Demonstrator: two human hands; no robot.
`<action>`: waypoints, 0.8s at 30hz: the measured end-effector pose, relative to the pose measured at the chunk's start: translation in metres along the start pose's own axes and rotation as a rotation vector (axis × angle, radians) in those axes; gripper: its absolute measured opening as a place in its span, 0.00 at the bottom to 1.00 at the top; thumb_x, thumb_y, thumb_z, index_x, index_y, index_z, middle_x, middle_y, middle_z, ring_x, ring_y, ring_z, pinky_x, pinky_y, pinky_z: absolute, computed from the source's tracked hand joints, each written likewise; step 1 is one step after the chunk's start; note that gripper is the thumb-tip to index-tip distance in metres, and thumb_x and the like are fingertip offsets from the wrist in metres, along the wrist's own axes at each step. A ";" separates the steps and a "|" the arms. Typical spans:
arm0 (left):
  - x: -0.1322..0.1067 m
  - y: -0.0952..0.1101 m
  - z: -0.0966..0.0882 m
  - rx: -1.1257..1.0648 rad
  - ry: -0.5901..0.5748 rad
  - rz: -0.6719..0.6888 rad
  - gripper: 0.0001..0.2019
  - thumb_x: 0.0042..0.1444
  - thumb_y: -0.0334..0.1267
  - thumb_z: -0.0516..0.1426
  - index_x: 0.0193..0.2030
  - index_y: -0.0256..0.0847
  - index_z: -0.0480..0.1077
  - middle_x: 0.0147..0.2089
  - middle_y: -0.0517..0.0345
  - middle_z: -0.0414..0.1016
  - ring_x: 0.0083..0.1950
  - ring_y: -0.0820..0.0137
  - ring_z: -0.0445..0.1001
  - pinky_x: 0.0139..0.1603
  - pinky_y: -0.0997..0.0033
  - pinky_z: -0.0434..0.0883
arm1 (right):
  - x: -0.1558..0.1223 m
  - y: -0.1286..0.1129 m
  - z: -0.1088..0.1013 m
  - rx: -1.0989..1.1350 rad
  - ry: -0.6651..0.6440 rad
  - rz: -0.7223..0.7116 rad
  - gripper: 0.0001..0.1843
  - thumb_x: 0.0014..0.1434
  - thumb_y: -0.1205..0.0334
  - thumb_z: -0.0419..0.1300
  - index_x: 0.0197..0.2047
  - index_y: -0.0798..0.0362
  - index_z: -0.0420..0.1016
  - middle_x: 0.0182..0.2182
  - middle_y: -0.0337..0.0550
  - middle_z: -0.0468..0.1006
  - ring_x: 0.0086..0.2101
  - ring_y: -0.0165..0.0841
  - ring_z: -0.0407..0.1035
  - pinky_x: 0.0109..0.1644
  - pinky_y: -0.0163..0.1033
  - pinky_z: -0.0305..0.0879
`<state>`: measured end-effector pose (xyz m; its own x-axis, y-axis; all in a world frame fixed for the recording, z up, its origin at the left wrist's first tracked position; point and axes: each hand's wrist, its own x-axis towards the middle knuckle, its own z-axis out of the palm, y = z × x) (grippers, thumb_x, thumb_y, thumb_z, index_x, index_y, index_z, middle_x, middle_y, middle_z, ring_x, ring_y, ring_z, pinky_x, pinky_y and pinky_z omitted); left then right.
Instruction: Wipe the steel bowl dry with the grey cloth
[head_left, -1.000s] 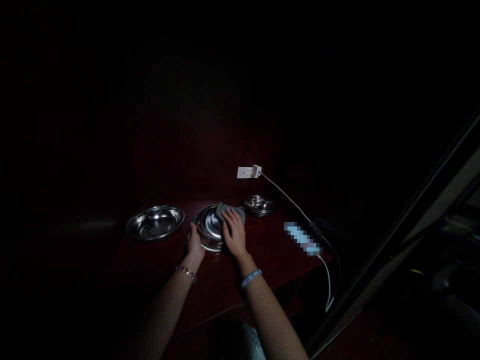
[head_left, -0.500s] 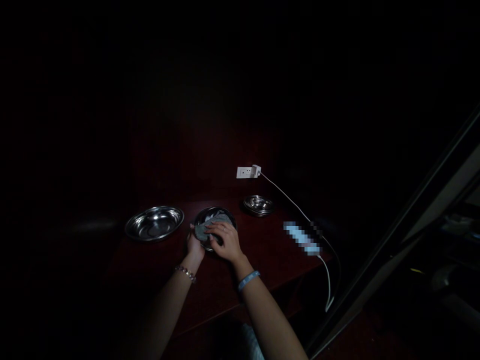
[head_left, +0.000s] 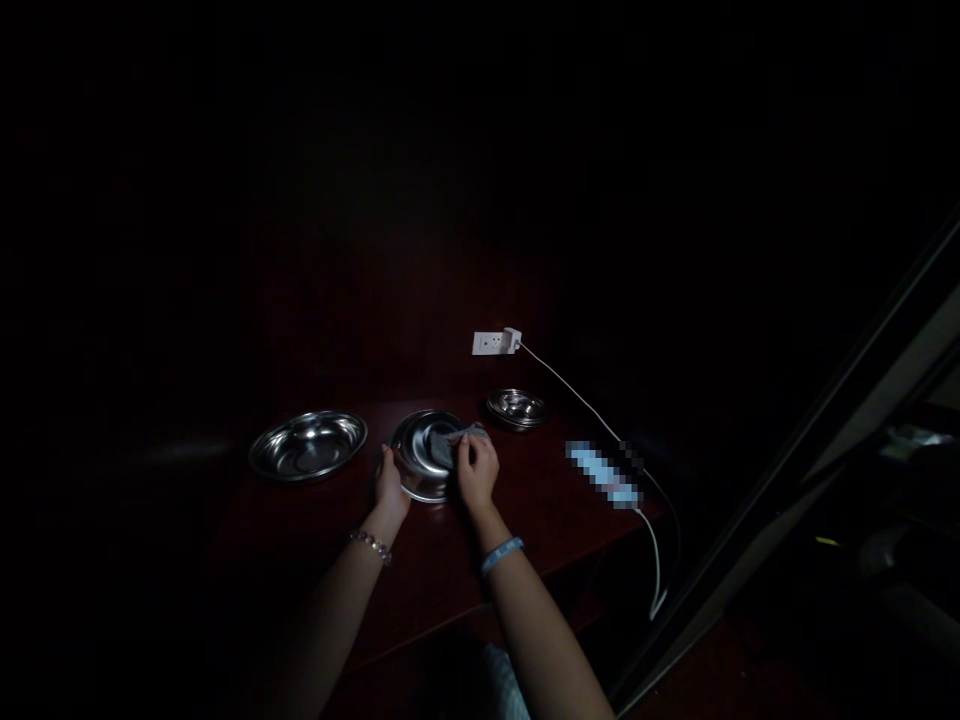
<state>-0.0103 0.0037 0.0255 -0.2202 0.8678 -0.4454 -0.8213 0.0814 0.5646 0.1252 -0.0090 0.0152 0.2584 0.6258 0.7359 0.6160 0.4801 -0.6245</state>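
Note:
A shiny steel bowl sits in the middle of a dark red table. My left hand grips its near left rim, fingers curled. My right hand presses a grey cloth against the bowl's right inner side, fingers closed round the cloth. A beaded bracelet is on my left wrist and a blue band on my right.
A wider steel dish lies to the left and a smaller steel dish at the back right. A white wall socket feeds a white cable running to a blurred-out device near the table's right edge. The surroundings are dark.
My right hand has swept the cloth from the bowl's near left side over to its right side. My left hand has stayed on the rim.

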 end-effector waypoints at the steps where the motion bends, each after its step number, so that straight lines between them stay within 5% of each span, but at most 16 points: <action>1: -0.001 0.001 0.000 0.000 0.000 -0.009 0.14 0.73 0.43 0.53 0.41 0.39 0.75 0.39 0.54 0.81 0.34 0.71 0.78 0.37 0.73 0.76 | 0.000 0.000 0.000 0.000 0.008 0.000 0.24 0.74 0.52 0.48 0.39 0.50 0.84 0.39 0.49 0.84 0.44 0.42 0.76 0.56 0.48 0.70; 5: -0.002 0.001 0.000 0.006 -0.002 -0.015 0.14 0.72 0.44 0.53 0.44 0.39 0.76 0.42 0.52 0.82 0.37 0.69 0.80 0.36 0.72 0.77 | 0.001 0.003 0.003 -0.001 -0.006 -0.010 0.22 0.74 0.56 0.47 0.51 0.51 0.82 0.53 0.52 0.83 0.55 0.43 0.72 0.66 0.52 0.64; 11: 0.003 -0.002 -0.002 -0.001 -0.015 -0.005 0.14 0.73 0.45 0.53 0.47 0.39 0.77 0.48 0.48 0.83 0.43 0.66 0.82 0.40 0.71 0.79 | -0.002 0.012 0.011 -0.014 -0.107 -0.009 0.25 0.70 0.57 0.51 0.66 0.51 0.73 0.69 0.53 0.69 0.68 0.46 0.60 0.72 0.58 0.57; 18: 0.000 0.000 0.000 -0.023 -0.048 -0.030 0.17 0.73 0.45 0.51 0.51 0.38 0.77 0.47 0.47 0.84 0.44 0.65 0.83 0.42 0.69 0.80 | -0.003 0.019 0.015 0.064 -0.022 0.026 0.32 0.59 0.66 0.53 0.68 0.53 0.63 0.69 0.58 0.64 0.69 0.47 0.58 0.74 0.61 0.54; 24: 0.000 0.000 0.001 -0.038 -0.041 -0.029 0.17 0.73 0.46 0.52 0.54 0.40 0.77 0.46 0.47 0.85 0.45 0.63 0.84 0.41 0.67 0.80 | -0.003 0.020 0.018 0.109 0.067 0.080 0.29 0.57 0.67 0.52 0.63 0.53 0.62 0.63 0.59 0.64 0.65 0.47 0.59 0.72 0.60 0.54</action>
<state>-0.0095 0.0045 0.0258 -0.1744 0.8849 -0.4319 -0.8469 0.0889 0.5242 0.1233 0.0100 -0.0041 0.3547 0.6241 0.6962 0.5080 0.4965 -0.7039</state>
